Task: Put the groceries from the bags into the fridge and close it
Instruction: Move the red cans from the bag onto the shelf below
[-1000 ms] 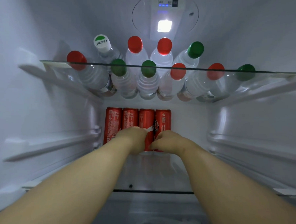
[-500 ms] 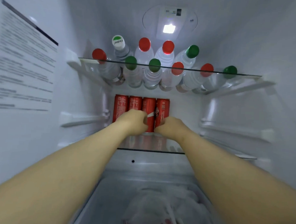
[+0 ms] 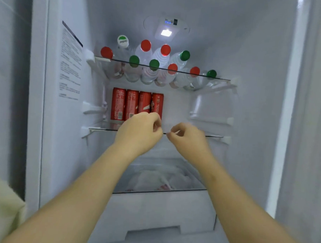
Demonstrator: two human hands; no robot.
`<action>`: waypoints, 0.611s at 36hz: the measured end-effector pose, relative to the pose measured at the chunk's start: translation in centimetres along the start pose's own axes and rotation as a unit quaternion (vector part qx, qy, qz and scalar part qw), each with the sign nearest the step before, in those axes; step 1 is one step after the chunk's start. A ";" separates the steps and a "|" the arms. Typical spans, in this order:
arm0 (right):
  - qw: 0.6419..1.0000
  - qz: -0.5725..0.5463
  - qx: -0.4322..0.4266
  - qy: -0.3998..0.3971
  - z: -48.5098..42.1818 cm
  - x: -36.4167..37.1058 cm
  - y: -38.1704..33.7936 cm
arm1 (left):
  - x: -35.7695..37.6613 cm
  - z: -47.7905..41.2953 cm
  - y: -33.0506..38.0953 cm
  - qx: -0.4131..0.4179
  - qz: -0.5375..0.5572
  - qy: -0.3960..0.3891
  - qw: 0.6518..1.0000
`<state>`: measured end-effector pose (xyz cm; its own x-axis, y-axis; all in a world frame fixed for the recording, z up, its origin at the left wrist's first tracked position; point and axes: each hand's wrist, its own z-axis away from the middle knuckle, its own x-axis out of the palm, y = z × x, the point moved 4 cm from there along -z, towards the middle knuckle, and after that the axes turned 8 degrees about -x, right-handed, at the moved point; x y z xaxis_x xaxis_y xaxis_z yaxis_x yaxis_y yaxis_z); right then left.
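Both hands empty, fingers curled: left hand (image 3: 139, 132), right hand (image 3: 189, 139) at its 3 o'clock. 4 red cans (image 3: 136, 105) stand at 11 o'clock on middle shelf (image 3: 101, 129). Probably rigid, heavy-ish, slick when cold; wrap mid-body.

Your left grip (image 3: 139, 133) is covering the bases of the red cans (image 3: 145, 102); blur is smearing it, your right grip (image 3: 188, 138), the drawer's contents (image 3: 159, 179) and the wall label (image 3: 70, 63).

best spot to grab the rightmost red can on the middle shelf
Grip the rightmost red can round its body, coming from the front and right. It stands upright, its left side sits against the next can, and its right side is bare.
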<state>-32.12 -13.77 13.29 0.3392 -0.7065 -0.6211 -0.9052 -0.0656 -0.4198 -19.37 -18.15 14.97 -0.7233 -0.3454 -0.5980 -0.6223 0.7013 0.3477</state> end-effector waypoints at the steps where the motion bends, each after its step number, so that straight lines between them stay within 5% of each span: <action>1: 1.000 -0.005 0.004 0.000 1.3 -0.2 0.0 | 0.1 1.1 0.3 0.005 0.004 -0.011 1.000; 13: 0.991 0.011 0.135 -0.021 17.9 -1.6 4.3 | 5.5 13.6 3.7 0.017 0.029 -0.172 0.984; 22: 0.969 0.032 0.243 0.016 30.2 -7.1 7.6 | 9.6 24.0 11.5 0.107 0.060 -0.297 0.947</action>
<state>-33.69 12.06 -5.44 0.2721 -0.7196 -0.6388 -0.6941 0.3130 -0.6482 -26.27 1.59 -4.09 -0.4492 0.1130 -0.8863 -0.4253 0.8453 0.3234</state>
